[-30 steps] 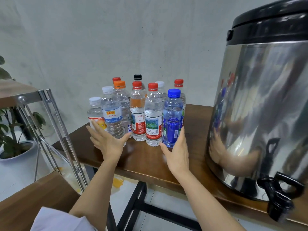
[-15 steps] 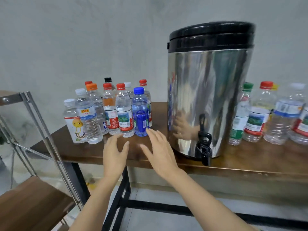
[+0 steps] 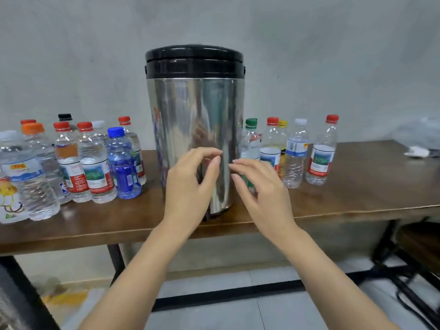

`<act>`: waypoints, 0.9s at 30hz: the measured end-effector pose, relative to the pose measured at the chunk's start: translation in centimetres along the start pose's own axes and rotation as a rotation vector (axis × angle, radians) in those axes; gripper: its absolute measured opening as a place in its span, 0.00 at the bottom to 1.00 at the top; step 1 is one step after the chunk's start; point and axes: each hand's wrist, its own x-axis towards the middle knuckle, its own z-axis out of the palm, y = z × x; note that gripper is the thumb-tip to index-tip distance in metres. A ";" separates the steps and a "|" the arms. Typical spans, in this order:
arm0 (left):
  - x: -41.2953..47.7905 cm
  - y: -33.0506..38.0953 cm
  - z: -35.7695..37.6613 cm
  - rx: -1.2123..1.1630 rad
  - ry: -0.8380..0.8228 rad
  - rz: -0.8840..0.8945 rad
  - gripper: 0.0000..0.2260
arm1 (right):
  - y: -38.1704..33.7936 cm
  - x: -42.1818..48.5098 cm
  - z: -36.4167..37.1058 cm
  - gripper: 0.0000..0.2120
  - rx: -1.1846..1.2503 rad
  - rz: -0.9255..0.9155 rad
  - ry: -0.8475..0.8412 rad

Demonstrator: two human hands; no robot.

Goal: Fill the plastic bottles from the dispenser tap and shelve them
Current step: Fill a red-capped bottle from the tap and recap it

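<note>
- Both hands hang in front of the dispenser (image 3: 195,115), holding nothing: the left hand (image 3: 188,186) has loosely curled fingers, and the right hand (image 3: 259,194) is slack and fairly straight.
- Capped bottles stand on the table (image 3: 357,186) in two groups, the left group (image 3: 95,167) just beside the dispenser and the right group (image 3: 295,160) on its other side.
- The right group looks empty, so probably light and easy to tip over. The thin walls would likely dent under a hard squeeze.
- A grip round the labelled middle seems safest, and each cap must come off before filling.
- A filled bottle should be heavier and possibly wet and slippery.
- The tap is almost wholly hidden behind the hands, with only a dark part showing below them.
- No shelf is in view.
- The leftmost bottles are cut off by the frame edge.
- Fill levels are hard to judge through the clear plastic.
</note>
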 end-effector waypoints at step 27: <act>-0.9 -7.8 28.8 0.453 -0.790 -0.064 0.17 | 30.8 6.5 -5.7 0.45 -0.252 0.808 -0.009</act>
